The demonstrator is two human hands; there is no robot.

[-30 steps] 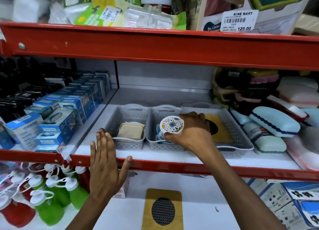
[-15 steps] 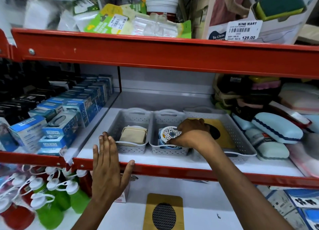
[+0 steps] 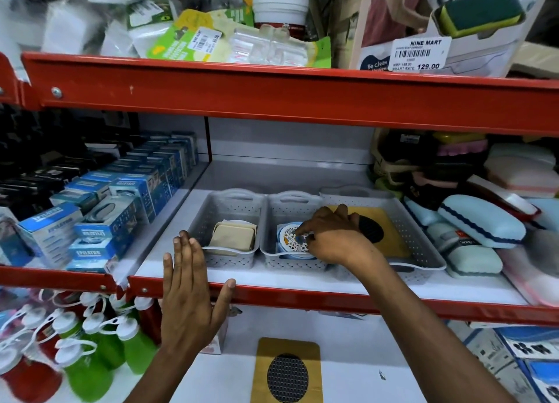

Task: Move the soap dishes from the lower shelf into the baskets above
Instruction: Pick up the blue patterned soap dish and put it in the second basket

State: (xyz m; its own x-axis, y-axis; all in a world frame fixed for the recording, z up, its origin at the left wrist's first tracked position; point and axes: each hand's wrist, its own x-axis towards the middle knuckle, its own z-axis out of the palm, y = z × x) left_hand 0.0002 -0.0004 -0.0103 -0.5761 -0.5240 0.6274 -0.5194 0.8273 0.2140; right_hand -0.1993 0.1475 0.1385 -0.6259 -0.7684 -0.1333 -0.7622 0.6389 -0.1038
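Three grey perforated baskets stand on the middle shelf. The left basket [image 3: 230,204] holds a beige square soap dish [image 3: 233,236]. Inside the middle basket [image 3: 272,251] lies a round white patterned soap dish [image 3: 290,237], with my right hand [image 3: 335,236] reaching in and its fingertips pinching the dish. In the right, wider basket [image 3: 423,245] lies a wooden soap dish with a black oval grate [image 3: 384,230]. My left hand [image 3: 190,299] rests flat, fingers apart, on the red shelf edge [image 3: 302,295]. On the lower shelf lies another wooden soap dish with a dark oval grate [image 3: 287,369].
Blue boxes [image 3: 99,218] fill the shelf to the left. Light blue and pink soap cases [image 3: 481,224] pile up on the right. Green and red bottles with white caps [image 3: 87,351] stand lower left. The red upper shelf beam [image 3: 290,97] hangs overhead with packaged goods above.
My right hand has lowered the round patterned dish from above the middle basket down into it. The left hand stays on the shelf edge.
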